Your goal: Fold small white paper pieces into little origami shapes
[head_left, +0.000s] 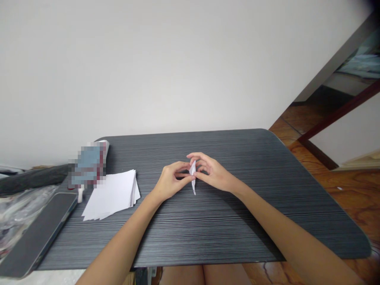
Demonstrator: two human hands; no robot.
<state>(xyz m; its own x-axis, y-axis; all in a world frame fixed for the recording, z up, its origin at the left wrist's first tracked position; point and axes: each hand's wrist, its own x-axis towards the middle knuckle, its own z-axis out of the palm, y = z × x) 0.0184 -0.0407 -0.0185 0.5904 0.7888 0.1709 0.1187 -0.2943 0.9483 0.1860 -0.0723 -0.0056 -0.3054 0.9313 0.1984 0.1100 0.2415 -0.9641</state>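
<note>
A small folded piece of white paper (193, 184) is held upright above the middle of the dark table, narrow edge toward me and its lower tip pointing down. My left hand (172, 180) pinches it from the left between thumb and fingers. From the other side my right hand (215, 172) grips the same paper, thumb in front and fingers curled behind it. The two thumbs meet close together near its middle. Part of the paper is hidden behind the fingers.
A stack of white paper sheets (109, 196) lies on the table's left side. Behind it is a blurred-out packet (89, 164). A long dark flat object (40, 233) lies at the left edge. The black ribbed table (252, 158) meets a white wall (178, 67).
</note>
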